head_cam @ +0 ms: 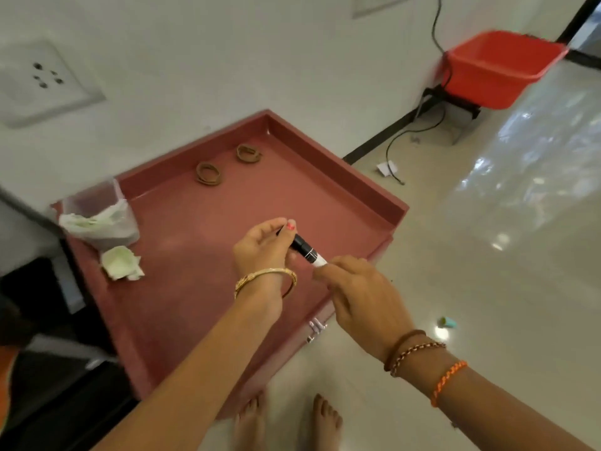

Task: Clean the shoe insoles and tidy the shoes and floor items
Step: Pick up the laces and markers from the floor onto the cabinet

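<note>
Both my hands hold a small black and white tube [307,252] over the front right part of a dark pink cabinet top [195,288]. My left hand [263,245] grips the tube's black end. My right hand [354,288] pinches the white end. Two coiled brown laces [208,173] lie at the back of the cabinet top. A clear container [97,216] with a plastic bag in it stands at the left edge. A crumpled pale green tissue [121,263] lies in front of that container. No shoes or insoles are in view.
A red plastic tub [494,66] stands on a low stand by the wall at the right, with a black cable [403,138] trailing on the glossy floor. A small teal cap [448,322] and a paper scrap [385,167] lie on the floor. My bare feet [286,421] are below.
</note>
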